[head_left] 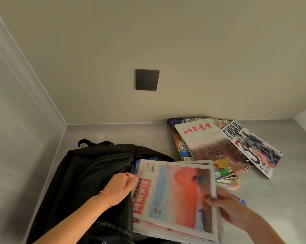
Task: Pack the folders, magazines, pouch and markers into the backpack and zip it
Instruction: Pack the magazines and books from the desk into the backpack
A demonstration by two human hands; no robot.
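A black backpack (88,171) lies open on the grey surface at the left. A stack of magazines (176,196), the top one with a red and blue cover, sits partly inside its opening. My left hand (120,187) holds the edge of the backpack's opening beside the stack's left side. My right hand (227,208) grips the right edge of the stack. Blue items (148,160) show inside the bag behind the stack. Several more magazines (219,147) lie fanned out at the back right. No markers can be made out.
A dark wall socket (147,79) sits on the back wall. Walls close the space at the left and the back. Something blue (241,200) peeks from behind my right hand. Bare grey surface lies at the far right.
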